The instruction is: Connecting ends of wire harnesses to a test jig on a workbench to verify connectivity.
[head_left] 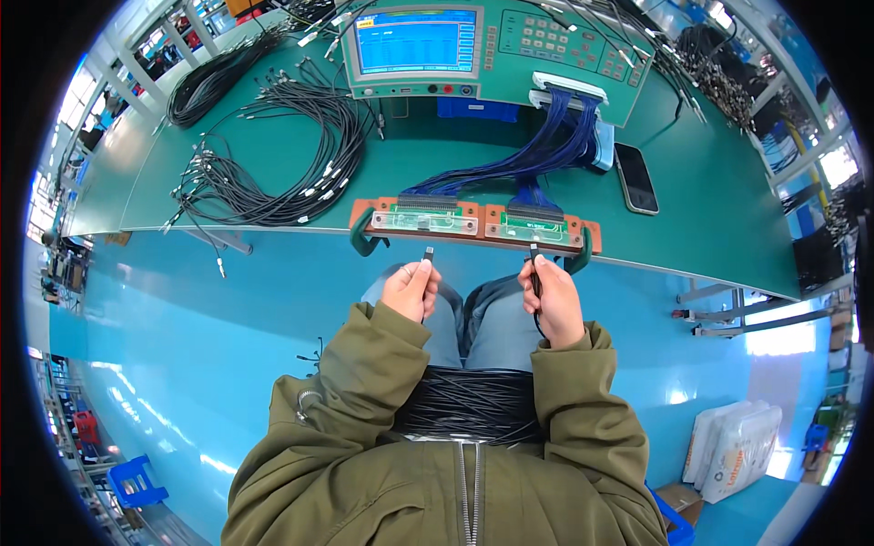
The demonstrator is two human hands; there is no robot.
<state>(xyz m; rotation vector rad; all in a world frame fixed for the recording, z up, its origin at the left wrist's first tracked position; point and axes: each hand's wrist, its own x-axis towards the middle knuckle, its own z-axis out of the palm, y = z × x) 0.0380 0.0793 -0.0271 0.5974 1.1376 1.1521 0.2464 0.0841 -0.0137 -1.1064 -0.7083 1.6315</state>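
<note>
Olive sleeves [583,409] filled the bottom of the view, and across the lap lay a thick bundle [473,405] of black cables. Above it, the left hand [411,289] pinched one cable plug [428,254] between thumb and fingers, its tip pointing up at the left fixture [423,221]. The right hand [551,296] was closed in the same narrow pinch on a second plug [533,250], with its black lead running down past the palm toward the lap. That plug sat just below the right fixture [531,231]. Both fixtures were clear-topped blocks on orange plates clamped to the near edge of the green bench [710,227], and blue ribbon wires [546,150] ran from them up to the tester [496,45] with its lit blue screen.

Neither plug looked seated; both were near their sockets but apart from them. Doing this well probably meant holding each plug close behind its metal tip, squaring it to the socket mouth before pushing, and driving straight in rather than at a slant. Some slack in the leads would likely keep the bundle from dragging the plugs askew.

A phone [635,178] lay to the right of the fixtures, and loose coils [273,173] of black cable were spread over the bench at left.
</note>
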